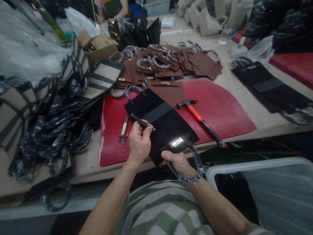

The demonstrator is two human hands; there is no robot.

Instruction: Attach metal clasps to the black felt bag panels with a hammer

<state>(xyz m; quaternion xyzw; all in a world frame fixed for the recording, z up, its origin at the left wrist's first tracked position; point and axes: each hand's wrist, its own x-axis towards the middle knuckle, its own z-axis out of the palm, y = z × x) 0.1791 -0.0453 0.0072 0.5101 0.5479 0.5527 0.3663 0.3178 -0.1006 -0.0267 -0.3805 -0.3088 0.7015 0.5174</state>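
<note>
A black bag panel with wrapped ring handles at both ends lies over a red mat. My left hand pinches a dark pen-like tool over the panel's left side. At the near edge, my right hand grips the panel beside a shiny metal clasp, its thumb on top and its fingers hidden beneath. The near handle loops around my right wrist. A hammer with a red and black grip rests on the mat to the right. Left of the panel lies a small pronged metal tool.
Black and beige bag pieces with wrapped handles are heaped at left. Brown panels are piled behind the mat. More black panels lie at right, above a white bin. A person is across the table.
</note>
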